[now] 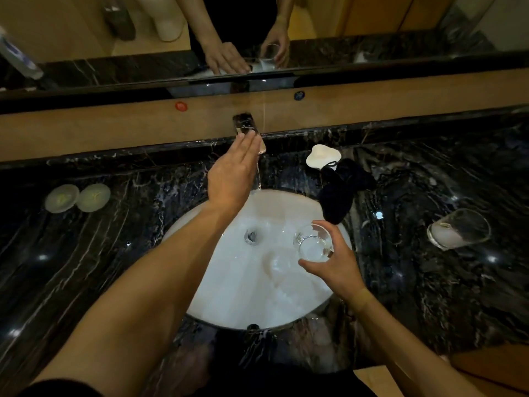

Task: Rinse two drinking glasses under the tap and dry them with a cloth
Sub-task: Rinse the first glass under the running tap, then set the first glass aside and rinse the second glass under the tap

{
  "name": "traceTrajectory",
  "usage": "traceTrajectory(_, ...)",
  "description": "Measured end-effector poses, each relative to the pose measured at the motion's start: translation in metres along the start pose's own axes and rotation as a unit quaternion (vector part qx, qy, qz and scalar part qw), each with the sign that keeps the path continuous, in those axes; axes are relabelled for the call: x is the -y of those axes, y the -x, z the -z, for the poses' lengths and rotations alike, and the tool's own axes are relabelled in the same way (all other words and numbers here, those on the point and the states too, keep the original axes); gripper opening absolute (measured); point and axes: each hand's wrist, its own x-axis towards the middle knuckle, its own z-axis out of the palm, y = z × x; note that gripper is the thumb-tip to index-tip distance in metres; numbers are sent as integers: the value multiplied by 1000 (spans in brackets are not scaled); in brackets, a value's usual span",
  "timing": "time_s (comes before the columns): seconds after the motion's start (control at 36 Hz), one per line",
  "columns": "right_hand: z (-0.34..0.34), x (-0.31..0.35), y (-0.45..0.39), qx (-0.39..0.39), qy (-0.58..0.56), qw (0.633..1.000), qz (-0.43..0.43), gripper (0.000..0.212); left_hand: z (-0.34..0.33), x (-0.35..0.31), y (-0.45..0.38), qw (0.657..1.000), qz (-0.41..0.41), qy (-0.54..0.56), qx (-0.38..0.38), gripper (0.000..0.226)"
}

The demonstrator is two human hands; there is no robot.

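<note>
My right hand grips a clear drinking glass upright over the right side of the white sink basin. My left hand lies flat with straight fingers on top of the tap at the back wall. A thin stream of water runs from the spout into the basin. A second glass lies on its side on the counter to the right. A dark cloth is bunched on the counter just right of the tap.
The black marble counter surrounds the basin. Two pale round coasters sit at the left. A small white dish lies behind the cloth. A mirror runs along the back, with a red dot and a blue dot below it.
</note>
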Motion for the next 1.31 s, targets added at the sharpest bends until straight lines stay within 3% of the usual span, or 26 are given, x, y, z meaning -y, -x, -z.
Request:
traceTrajectory(0.22, 13, -3, 10, -8, -21, 1000, -9, 78, -8, -29, 72, 998, 27, 10, 61, 70)
traceTrajectory(0.31, 18, -4, 11, -4, -11, 1000, -20, 76, -26, -45, 136, 990, -22, 67, 123, 69)
traceTrajectory(0.39, 25, -6, 11, -8, 102, 994, -32, 77, -41, -54, 197, 969, -109, 96, 201, 67)
traceTrajectory(0.47, 30, -3, 10, -7, 270, 962, -31, 79, -51, -53, 241, 941, -174, 104, 270, 66)
traceTrajectory(0.56, 33, 5, 7, -2, 363, 931, -20, 77, -55, -52, 260, 926, -199, 97, 306, 63)
traceTrajectory(0.78, 28, 10, -9, 58, 596, 794, 99, 72, -52, -52, 258, 928, -214, 73, 297, 54)
traceTrajectory(1.08, 19, 21, -23, 89, 695, 669, 246, 58, -49, -55, 256, 928, -217, 65, 296, 53)
traceTrajectory(1.31, 20, 21, -29, 80, 687, 665, 280, 59, -51, -54, 258, 930, -217, 60, 292, 54)
